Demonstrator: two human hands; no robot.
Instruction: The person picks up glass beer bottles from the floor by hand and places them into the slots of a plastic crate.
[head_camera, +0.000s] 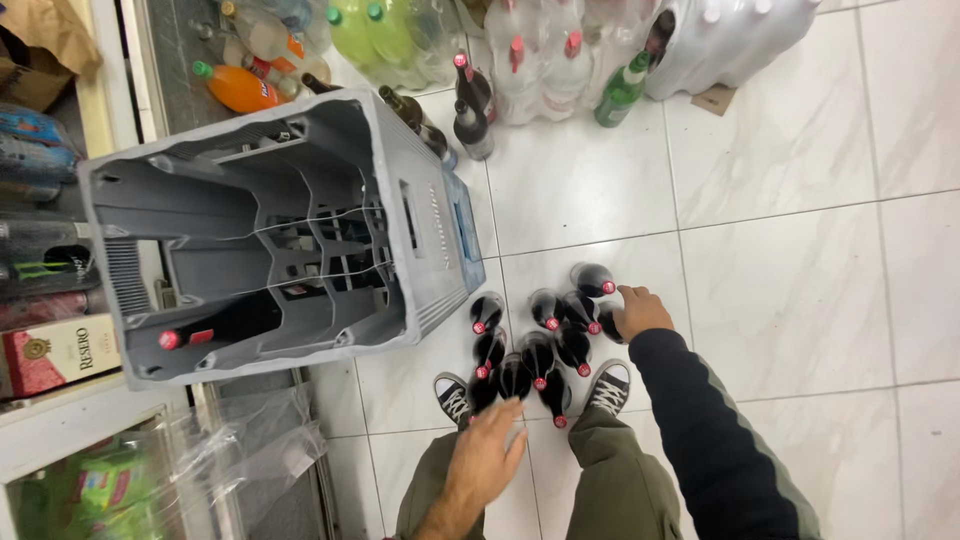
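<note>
Several dark bottles with red caps (545, 345) stand in a cluster on the white tile floor between my two sneakers. My right hand (640, 311), in a dark sleeve, rests on a bottle (609, 322) at the right edge of the cluster, beside another bottle (594, 281). My left hand (490, 455) hovers with fingers spread just above the nearest bottles (513, 378), holding nothing. A tall grey plastic crate (270, 235) stands to the left; one dark red-capped bottle (222, 326) sits in its near-left cell.
More bottles crowd the far wall: green (622, 92), orange (238, 88), dark (472, 118), and shrink-wrapped packs (730, 40). Shelves with boxes (60, 352) and cans run along the left. Clear plastic wrap (250, 450) lies at lower left. Tile floor (800, 250) stretches right.
</note>
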